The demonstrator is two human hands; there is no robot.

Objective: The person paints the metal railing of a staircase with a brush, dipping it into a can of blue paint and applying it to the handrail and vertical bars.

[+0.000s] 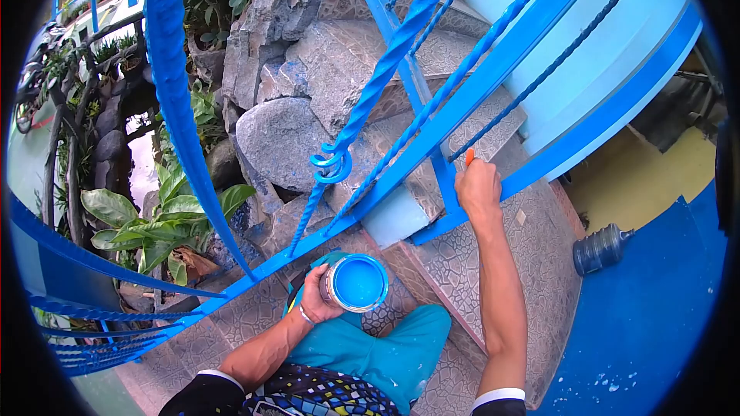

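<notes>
My left hand [317, 299] is wrapped round an open paint can [331, 286], held over my lap. Bright blue paint [359, 283] shows inside it, with smears along the rim. Closed at the railing, my right hand [479, 189] grips a paintbrush with an orange handle [469, 156]; only the handle's end sticks out above the fist, and the bristles are hidden. Right beside that hand, a blue flat bar [445, 185] of the railing meets the wide blue lower band [532, 173]. Twisted blue rods [378, 92] slant across the view in front of me.
Patterned stone-tile steps [532, 262] lie under and around me. Large grey rocks [281, 139] and leafy plants [146, 216] stand behind the railing at left. On the blue floor [640, 308] at right lies a big water bottle [597, 250]. Curved railing bars [173, 100] cross the left side.
</notes>
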